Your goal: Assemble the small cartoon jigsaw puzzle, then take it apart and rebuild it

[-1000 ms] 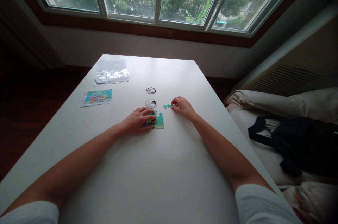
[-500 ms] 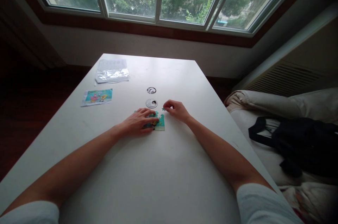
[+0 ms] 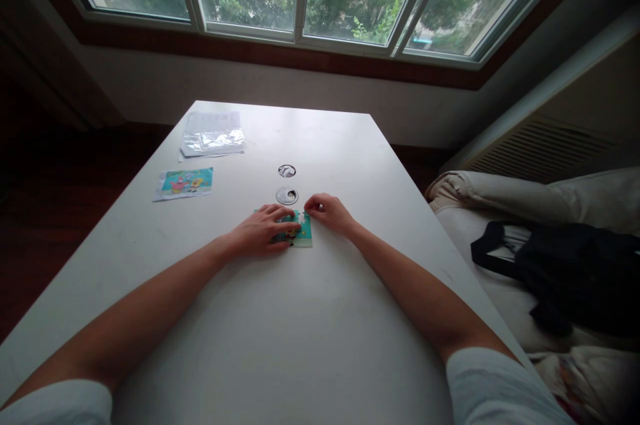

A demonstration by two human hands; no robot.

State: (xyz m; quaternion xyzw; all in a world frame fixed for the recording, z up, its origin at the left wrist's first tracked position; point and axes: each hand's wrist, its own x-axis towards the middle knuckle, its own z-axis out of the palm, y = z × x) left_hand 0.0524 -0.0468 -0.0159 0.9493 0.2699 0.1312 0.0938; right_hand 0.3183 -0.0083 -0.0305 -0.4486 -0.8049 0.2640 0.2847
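A small jigsaw puzzle (image 3: 305,238), teal with a pale lower edge, lies flat on the white table, partly joined. My left hand (image 3: 265,231) rests over its left part with the fingers spread, hiding much of the picture. At the puzzle's upper right corner, my right hand (image 3: 327,211) pinches a small teal puzzle piece, mostly covered by the fingertips. A notch in the puzzle's top edge shows beside that piece. Just beyond the puzzle, a round metal-rimmed cover (image 3: 287,196) is set in the table.
A second round opening (image 3: 287,171) lies farther back. On the left are a cartoon picture sheet (image 3: 185,183) and a clear plastic bag with papers (image 3: 213,134). A sofa (image 3: 463,238) with a dark garment (image 3: 575,271) stands to the right of the white table (image 3: 310,345).
My right hand has moved slightly left, bringing the pinched piece against the puzzle's upper right corner. The left hand has stayed in place.
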